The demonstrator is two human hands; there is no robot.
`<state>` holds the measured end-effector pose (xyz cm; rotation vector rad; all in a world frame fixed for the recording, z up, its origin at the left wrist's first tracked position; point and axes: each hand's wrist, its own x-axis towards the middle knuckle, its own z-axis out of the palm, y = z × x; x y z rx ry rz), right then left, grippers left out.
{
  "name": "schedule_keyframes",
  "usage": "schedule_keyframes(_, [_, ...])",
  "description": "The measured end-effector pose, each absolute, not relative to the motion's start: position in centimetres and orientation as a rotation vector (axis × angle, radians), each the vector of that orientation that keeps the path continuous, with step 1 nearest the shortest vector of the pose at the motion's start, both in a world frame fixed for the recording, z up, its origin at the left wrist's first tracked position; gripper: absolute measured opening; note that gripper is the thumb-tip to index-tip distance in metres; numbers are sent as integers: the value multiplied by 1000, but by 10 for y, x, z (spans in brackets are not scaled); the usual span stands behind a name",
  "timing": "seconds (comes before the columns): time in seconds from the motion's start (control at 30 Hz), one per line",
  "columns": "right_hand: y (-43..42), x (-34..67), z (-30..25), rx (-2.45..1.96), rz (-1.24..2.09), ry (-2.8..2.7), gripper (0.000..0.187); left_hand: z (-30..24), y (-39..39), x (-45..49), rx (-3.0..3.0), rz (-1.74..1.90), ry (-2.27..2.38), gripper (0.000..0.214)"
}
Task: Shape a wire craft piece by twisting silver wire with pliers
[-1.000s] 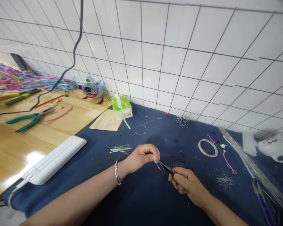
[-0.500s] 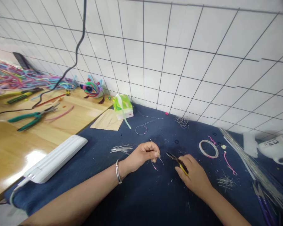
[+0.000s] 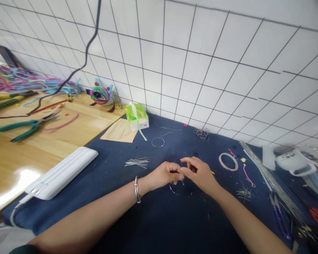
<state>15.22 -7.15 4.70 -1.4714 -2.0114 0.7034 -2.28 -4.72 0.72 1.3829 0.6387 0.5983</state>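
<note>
Both hands meet over the dark blue cloth (image 3: pixel 153 218). My left hand (image 3: pixel 164 175), with a silver bangle (image 3: pixel 136 189) on its wrist, is closed in a pinch on a thin wire (image 3: pixel 172 189) that has a pink bit hanging below it. The fingertips of my right hand (image 3: pixel 200 173) pinch the same wire, right against the left hand's fingers. A yellow tip of the small pliers' handle (image 3: pixel 212 172) shows past the right hand; whether the hand still holds them is hidden.
A white case (image 3: pixel 60 173) lies at the cloth's left edge, with green pliers (image 3: pixel 23 126) on the wooden table beyond. Cut wire pieces (image 3: pixel 137 162), a wire ring (image 3: pixel 158 141), a tape ring (image 3: pixel 228 161), purple scissors (image 3: pixel 281 217), a white mug (image 3: pixel 294 161) and a green tissue box (image 3: pixel 137 118) surround my hands.
My right hand pulled the pliers off the wire, moved away to the right, then came back left to the left hand, fingertips now pinching there. The view shifted slightly.
</note>
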Motion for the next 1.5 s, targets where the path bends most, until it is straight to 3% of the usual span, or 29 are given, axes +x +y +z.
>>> schedule_keyframes(0.1, [-65, 141, 52, -1396, 730, -1976, 16, 6, -47, -24, 1350, 621, 650, 13])
schedule_keyframes(0.7, [-84, 171, 27, -1508, 922, -1487, 21, 1, -44, -20, 994, 676, 542, 20])
schedule_keyframes(1.13, [-89, 160, 39, -1481, 821, -1621, 17, -2, -43, -22, 1135, 619, 655, 22])
schedule_keyframes(1.3, [-91, 156, 26, -1488, 807, -1536, 21, 2, -45, -22, 988, 773, 659, 19])
schedule_keyframes(1.5, [-98, 149, 10, -1478, 734, -1840, 23, 4, -44, -23, 726, 945, 606, 16])
